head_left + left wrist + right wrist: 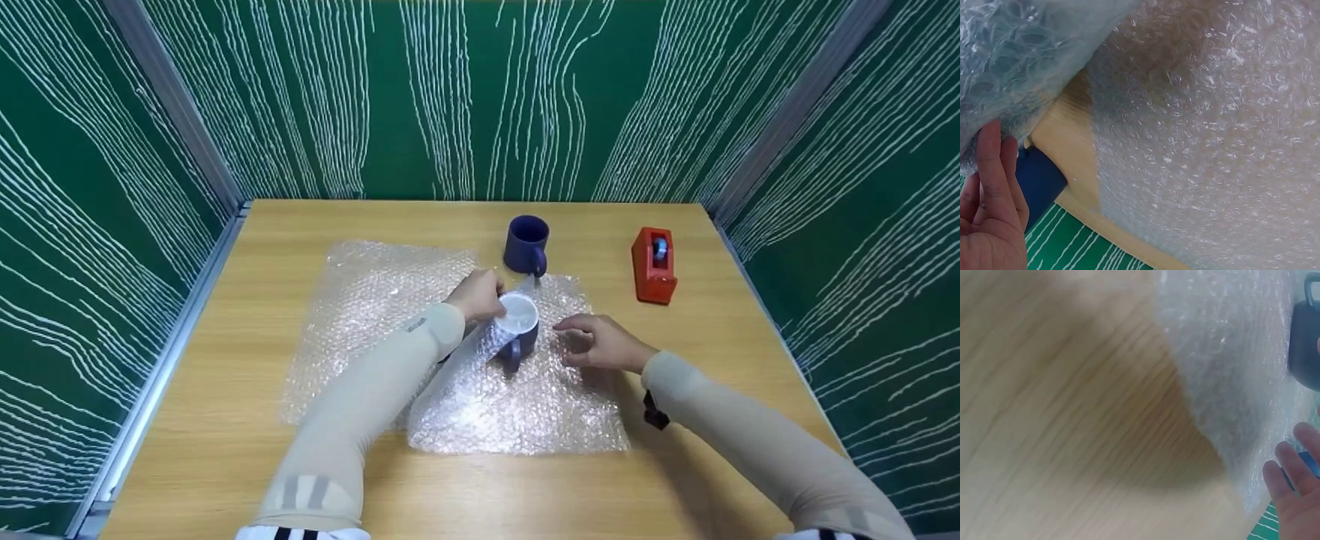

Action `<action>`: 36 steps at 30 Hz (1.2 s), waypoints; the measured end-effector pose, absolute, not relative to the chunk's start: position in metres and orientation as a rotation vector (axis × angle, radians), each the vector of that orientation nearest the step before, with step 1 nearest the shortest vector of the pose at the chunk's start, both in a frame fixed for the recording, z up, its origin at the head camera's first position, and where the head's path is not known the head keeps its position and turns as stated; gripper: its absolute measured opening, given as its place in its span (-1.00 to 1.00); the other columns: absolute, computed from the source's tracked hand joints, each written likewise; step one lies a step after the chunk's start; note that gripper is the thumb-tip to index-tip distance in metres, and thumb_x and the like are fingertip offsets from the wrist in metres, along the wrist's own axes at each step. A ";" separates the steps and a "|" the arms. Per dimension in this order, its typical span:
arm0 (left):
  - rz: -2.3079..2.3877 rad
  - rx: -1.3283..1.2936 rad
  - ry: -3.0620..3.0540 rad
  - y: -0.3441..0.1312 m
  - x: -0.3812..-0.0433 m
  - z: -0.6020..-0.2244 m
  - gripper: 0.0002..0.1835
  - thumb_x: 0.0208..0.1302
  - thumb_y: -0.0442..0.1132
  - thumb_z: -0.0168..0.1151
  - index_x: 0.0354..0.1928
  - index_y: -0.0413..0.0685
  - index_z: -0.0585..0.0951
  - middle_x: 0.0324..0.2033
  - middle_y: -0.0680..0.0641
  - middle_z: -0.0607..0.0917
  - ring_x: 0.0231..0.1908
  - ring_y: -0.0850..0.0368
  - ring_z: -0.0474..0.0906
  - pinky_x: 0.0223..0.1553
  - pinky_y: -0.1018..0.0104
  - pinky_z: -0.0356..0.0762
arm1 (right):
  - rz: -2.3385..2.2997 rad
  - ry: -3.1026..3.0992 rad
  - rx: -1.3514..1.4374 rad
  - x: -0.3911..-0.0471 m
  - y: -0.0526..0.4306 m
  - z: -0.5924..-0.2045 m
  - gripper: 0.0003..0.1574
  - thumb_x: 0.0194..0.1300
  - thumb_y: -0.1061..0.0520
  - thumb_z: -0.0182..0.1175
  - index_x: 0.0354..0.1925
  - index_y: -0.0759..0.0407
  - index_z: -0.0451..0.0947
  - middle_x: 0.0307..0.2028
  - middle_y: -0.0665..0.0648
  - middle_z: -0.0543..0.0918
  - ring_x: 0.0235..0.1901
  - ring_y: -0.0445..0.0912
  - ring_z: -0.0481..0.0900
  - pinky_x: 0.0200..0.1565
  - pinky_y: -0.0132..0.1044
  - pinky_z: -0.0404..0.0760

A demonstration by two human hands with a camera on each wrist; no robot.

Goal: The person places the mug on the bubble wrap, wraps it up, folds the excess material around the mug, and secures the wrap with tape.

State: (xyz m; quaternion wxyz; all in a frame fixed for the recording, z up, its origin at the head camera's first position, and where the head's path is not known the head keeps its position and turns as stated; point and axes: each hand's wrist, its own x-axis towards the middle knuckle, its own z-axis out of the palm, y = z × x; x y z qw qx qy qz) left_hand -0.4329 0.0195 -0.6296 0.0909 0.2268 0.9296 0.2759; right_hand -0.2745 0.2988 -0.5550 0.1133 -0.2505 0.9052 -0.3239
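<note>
A dark blue mug (528, 341) stands on a sheet of clear bubble wrap (525, 424), its handle towards the front edge of the table. My left hand (480, 296) pinches the sheet's left part, lifted and drawn up against the mug's left side and over its rim. In the left wrist view the fingers (992, 169) lie against the raised wrap (1033, 56); the thumb's tip is hidden. Just right of the mug, my right hand (607, 343) hovers with fingers spread and nothing held. The right wrist view shows the mug (1304, 346) beyond those fingers (1292, 467).
A second blue mug (525, 244) stands behind the wrap. Another bubble wrap sheet (375, 300) lies flat to the left, partly beneath my left forearm. A red tape dispenser (654, 274) sits at the back right of the wooden table (510, 495). Green walls surround three sides.
</note>
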 end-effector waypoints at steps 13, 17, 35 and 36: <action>0.814 0.700 2.852 0.021 -0.427 -0.634 -0.84 -0.14 -0.27 0.31 -0.56 0.16 0.51 -0.56 0.11 0.54 -0.48 0.09 0.47 -0.52 0.19 0.39 | -0.747 2.552 -0.844 -0.264 0.319 -0.560 -0.26 0.15 0.14 0.61 0.30 0.20 0.69 0.40 0.39 0.61 0.41 0.40 0.54 0.47 0.42 0.43; 0.790 0.691 2.849 0.021 -0.427 -0.635 -0.84 -0.12 -0.26 0.31 -0.56 0.16 0.51 -0.57 0.12 0.55 -0.46 0.08 0.49 -0.50 0.19 0.41 | -0.684 2.550 -0.876 -0.259 0.326 -0.562 -0.37 0.13 0.15 0.61 0.20 0.14 0.76 0.39 0.36 0.63 0.40 0.40 0.55 0.46 0.43 0.44; 0.790 0.691 2.843 0.023 -0.427 -0.637 -0.87 -0.12 -0.27 0.31 -0.50 0.12 0.55 -0.52 0.08 0.60 -0.43 0.03 0.52 -0.47 0.14 0.45 | -0.496 2.501 -0.985 -0.249 0.345 -0.563 -0.19 -0.01 0.47 0.38 0.26 0.11 0.73 0.53 0.39 0.47 0.50 0.43 0.42 0.48 0.43 0.40; 0.789 0.685 2.844 0.023 -0.426 -0.636 -0.86 -0.12 -0.26 0.31 -0.51 0.13 0.55 -0.51 0.09 0.61 -0.42 0.03 0.53 -0.46 0.15 0.45 | -0.487 2.498 -0.991 -0.249 0.345 -0.562 -0.19 0.01 0.48 0.37 0.26 0.09 0.73 0.53 0.39 0.47 0.50 0.43 0.42 0.48 0.43 0.40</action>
